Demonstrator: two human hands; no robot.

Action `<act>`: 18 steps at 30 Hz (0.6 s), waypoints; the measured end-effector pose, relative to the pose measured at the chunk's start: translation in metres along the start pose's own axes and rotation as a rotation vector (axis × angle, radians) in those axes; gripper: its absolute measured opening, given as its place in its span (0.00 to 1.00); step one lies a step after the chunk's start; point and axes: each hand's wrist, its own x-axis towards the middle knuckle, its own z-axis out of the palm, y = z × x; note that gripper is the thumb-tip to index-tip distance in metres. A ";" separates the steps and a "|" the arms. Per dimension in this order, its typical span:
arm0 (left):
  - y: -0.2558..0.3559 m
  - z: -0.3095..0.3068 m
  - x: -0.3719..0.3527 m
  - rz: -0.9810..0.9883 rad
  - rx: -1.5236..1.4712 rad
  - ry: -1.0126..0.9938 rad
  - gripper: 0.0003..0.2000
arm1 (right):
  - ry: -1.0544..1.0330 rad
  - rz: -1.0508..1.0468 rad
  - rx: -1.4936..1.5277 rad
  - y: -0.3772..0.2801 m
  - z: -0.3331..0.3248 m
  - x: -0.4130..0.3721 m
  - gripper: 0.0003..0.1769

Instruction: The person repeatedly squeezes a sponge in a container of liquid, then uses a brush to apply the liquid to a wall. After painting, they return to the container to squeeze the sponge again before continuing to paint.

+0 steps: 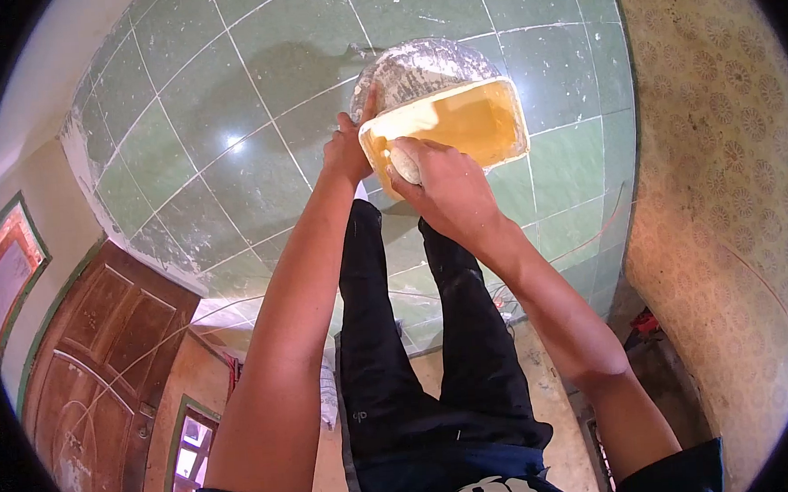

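Above the middle, the left hand (349,149), fingers spread, touches the yellow tub's (486,121) left end. The right hand (455,186) curls round a pale lump (404,166) there.

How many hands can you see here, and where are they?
2: the left hand is at the left end of the yellow tub, and the right hand holds a pale lump near the tub's front left corner.

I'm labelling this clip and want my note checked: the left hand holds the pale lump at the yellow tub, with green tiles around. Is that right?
Not quite: in the head view the right hand holds the pale lump. The rest stands: it is at the yellow tub, with green tiles around.
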 end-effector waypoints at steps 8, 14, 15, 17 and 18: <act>0.002 0.000 0.006 -0.050 0.036 -0.059 0.60 | -0.048 0.144 -0.154 0.021 -0.029 -0.004 0.19; 0.014 -0.015 0.004 -0.128 0.022 -0.142 0.65 | 0.013 0.239 -0.220 0.043 -0.065 0.000 0.22; 0.015 -0.016 0.004 -0.129 0.021 -0.141 0.65 | 0.030 0.245 -0.225 0.044 -0.069 0.001 0.21; 0.017 -0.018 0.003 -0.138 0.022 -0.150 0.66 | 0.027 0.268 -0.231 0.045 -0.071 0.003 0.21; 0.016 -0.016 0.004 -0.139 0.021 -0.149 0.66 | 0.064 0.232 -0.253 0.047 -0.070 0.004 0.21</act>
